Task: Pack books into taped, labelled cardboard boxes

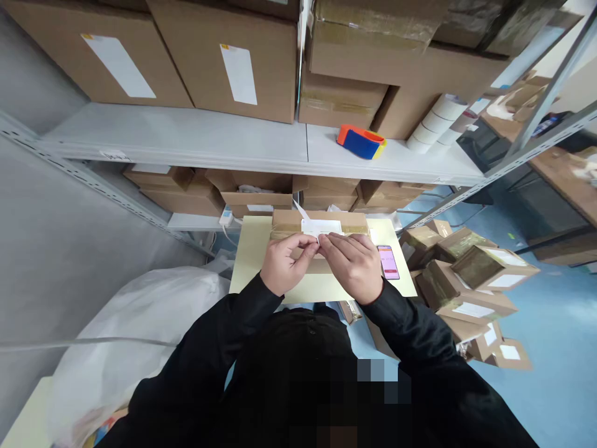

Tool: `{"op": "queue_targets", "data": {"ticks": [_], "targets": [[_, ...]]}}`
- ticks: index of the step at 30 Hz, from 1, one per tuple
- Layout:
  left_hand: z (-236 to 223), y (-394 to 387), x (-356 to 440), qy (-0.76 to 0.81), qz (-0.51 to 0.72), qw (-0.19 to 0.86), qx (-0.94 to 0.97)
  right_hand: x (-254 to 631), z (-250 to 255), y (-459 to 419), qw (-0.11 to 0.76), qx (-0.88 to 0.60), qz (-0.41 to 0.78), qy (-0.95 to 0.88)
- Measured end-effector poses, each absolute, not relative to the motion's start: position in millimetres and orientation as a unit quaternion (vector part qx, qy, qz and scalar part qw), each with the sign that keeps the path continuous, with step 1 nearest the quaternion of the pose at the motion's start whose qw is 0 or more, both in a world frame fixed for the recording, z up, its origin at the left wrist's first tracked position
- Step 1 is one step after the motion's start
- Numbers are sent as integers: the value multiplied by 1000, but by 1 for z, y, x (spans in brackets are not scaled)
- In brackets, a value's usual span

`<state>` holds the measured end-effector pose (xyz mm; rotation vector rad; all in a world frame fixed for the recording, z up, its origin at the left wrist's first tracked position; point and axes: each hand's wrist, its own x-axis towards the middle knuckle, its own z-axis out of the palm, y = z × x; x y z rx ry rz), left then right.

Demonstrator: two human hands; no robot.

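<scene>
A cardboard box (354, 221) sealed with clear tape lies on the pale yellow tabletop (252, 249) in front of me. On its top is a white paper label (329, 225), and a thin strip of it sticks up at the far left. My left hand (286, 260) is closed, with thumb and forefinger pinching the label's near edge. My right hand (355, 264) meets it there, its fingers pressed together on the same edge. Both hands partly cover the box's near side. To the right of my right hand lies a phone (388, 262) with a lit pink screen.
Above the table runs a grey shelf (209, 134) with large cartons, a blue-and-orange tape dispenser (361, 142) and stacked label rolls (436, 123). Several taped boxes (466, 286) are piled on the floor at right. A big white plastic bag (140, 323) bulges at left.
</scene>
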<state>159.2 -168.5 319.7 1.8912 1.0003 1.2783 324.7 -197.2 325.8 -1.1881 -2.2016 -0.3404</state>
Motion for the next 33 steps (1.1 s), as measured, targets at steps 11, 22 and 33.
{"op": "queue_targets", "data": {"ticks": [11,22,33], "targets": [[319,-172,153,378,486,326,717,316,331,-200,259,-443,-178,-840],[317,-173,152,374,451,254,770,315,330,-204,265,-439,-174,-841],[315,-181,155,330,486,216,780,320,334,-206,353,-460,26,-814]]}}
